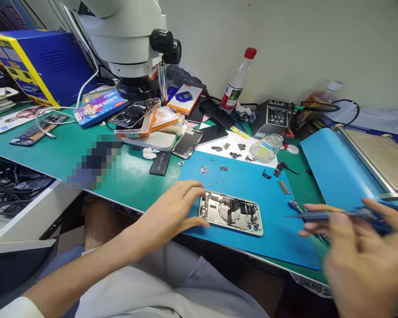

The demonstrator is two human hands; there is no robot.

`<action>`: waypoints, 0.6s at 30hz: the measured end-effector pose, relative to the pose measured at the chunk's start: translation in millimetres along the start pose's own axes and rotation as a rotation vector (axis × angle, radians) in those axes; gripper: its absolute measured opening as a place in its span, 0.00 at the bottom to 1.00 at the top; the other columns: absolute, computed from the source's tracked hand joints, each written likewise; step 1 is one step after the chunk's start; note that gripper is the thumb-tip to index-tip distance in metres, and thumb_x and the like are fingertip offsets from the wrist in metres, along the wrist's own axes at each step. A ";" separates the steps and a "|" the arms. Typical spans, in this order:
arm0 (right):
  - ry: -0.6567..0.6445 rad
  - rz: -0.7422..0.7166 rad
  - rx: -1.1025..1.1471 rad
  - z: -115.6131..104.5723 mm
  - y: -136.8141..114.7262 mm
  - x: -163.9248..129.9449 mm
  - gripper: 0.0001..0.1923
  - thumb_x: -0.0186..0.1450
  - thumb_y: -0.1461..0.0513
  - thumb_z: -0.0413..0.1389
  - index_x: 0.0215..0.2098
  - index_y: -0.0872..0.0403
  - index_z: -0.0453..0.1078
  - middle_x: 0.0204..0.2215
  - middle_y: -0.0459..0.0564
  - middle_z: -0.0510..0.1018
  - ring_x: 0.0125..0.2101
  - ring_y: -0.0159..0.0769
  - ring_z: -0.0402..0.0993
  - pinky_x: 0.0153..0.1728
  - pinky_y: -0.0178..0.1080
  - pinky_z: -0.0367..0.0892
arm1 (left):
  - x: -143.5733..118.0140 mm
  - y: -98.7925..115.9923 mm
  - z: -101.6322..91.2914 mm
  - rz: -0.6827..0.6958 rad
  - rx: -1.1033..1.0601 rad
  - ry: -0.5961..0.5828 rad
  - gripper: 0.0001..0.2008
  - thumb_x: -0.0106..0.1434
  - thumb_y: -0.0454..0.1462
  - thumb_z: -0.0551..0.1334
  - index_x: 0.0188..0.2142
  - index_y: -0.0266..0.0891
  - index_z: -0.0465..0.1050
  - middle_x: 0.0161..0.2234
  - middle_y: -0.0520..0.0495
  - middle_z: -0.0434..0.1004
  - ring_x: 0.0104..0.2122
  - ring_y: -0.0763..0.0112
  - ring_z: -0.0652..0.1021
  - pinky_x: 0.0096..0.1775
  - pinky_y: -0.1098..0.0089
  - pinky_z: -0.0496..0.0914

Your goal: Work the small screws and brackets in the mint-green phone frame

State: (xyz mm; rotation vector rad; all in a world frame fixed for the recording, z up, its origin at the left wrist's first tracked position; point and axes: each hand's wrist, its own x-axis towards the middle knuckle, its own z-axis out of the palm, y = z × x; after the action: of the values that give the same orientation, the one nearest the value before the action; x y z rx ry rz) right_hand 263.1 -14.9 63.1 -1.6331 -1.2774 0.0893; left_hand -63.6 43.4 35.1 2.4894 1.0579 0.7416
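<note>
An opened phone housing lies flat on the blue mat, with its inner side up and a round coil and ribbon cables showing. My left hand grips its left end, fingers at the top corner and thumb along the near edge. To the right of the housing, my right hand holds a slim dark screwdriver almost level, its thin tip pointing left. This hand is smeared by motion. Tiny screws and small metal parts are scattered beyond the housing.
A microscope rises at the back left beside a blue machine. Phone parts and boxes crowd the middle. A glass jar, a red-capped bottle and a soldering station stand behind. A blue-covered device sits right.
</note>
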 end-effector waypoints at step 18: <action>0.054 0.102 0.004 53.7 5.5 5.8 0.26 0.76 0.55 0.59 0.69 0.46 0.64 0.44 0.56 0.83 0.28 0.42 0.77 0.28 0.47 0.75 | -1.6 -10.2 0.8 0.303 0.282 0.030 0.17 0.81 0.41 0.64 0.59 0.27 0.78 0.57 0.29 0.87 0.53 0.46 0.88 0.57 0.51 0.83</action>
State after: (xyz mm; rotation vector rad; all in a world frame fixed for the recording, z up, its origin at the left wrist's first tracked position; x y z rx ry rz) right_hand 237.7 24.8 36.0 -1.6858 -1.1527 0.1098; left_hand -69.8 49.0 28.9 2.9324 0.8544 0.7603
